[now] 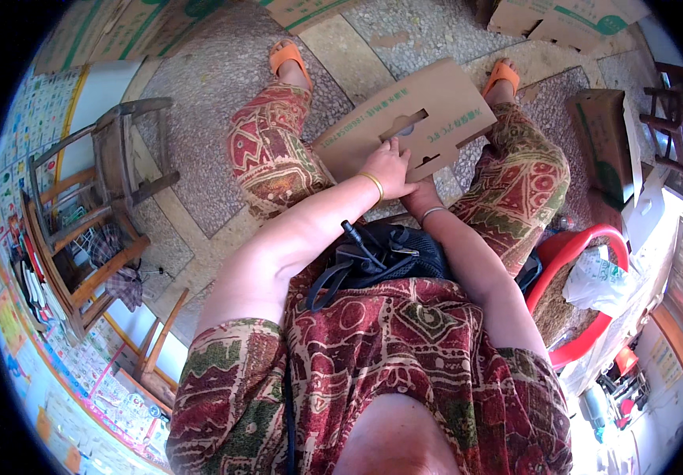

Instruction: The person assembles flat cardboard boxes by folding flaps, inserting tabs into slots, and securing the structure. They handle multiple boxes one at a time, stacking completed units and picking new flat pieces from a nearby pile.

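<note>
Between the knees, a brown cardboard carton (436, 115) lies at twelve o'clock from both hands. The left hand (389, 168) touches its face beside the cutout; the right hand (422, 199) is partly hidden at the near edge. I cannot tell how wide either grip is. A red basin (557, 252) sits at four o'clock.

Open floor (211, 115) runs past the cardboard box (440, 91) toward the far edge, between both feet, and left of the left leg (266, 158) as far as the wooden chair (119, 154). The two legs hem in the box's sides. A dark bag (397, 249) blocks the space between the forearms. Beyond the right leg (535, 178), a red basin (557, 252) and a standing carton (597, 142) crowd the floor's right edge.
</note>
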Tool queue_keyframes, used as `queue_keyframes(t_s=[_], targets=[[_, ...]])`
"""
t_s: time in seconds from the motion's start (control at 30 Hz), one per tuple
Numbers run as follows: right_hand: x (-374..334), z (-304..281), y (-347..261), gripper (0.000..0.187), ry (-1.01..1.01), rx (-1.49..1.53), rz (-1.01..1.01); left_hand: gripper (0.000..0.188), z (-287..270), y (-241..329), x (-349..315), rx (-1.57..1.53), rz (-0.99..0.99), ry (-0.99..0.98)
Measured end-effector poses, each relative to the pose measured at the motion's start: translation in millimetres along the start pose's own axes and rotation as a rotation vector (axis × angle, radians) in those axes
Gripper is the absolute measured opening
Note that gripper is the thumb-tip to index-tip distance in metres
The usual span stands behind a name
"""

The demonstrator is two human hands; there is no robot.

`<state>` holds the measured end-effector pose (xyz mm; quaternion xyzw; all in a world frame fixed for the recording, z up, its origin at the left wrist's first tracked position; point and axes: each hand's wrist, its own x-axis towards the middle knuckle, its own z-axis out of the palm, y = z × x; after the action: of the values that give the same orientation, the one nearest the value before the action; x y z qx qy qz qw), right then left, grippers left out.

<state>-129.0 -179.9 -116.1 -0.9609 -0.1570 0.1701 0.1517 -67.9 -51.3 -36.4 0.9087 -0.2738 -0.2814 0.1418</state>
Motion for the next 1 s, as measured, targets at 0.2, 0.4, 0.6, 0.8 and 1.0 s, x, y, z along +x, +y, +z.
queue_keyframes(t_s=[0.2, 0.4, 0.6, 0.8, 1.0], targets=[[14.9, -22.9, -3.9, 0.046, 0.112, -0.003, -0.044, 0.07, -40.7, -6.1, 31.6, -0.021, -0.079, -0.321], [30.1, -20.9, 3.6, 0.045, 0.102, 0.125, -0.032, 0.074, -3.0, -20.1, 4.3, -0.068, 0.007, 0.179], [32.9, -36.2, 3.2, 0.042, -0.086, -0.096, -0.022, 0.068, -38.1, -31.9, -7.3, -0.129, -0.072, 0.337], [34.0, -42.4, 1.9, 0.034, 0.132, -0.062, -0.09, 0.046, -126.1, -88.3, -6.5, -0.268, -0.294, 0.172], [41.4, -87.8, -10.0, 0.033, 0.048, 0.215, 0.01, 0.056, -143.9, -101.5, -9.9, -0.298, -0.263, 0.119]])
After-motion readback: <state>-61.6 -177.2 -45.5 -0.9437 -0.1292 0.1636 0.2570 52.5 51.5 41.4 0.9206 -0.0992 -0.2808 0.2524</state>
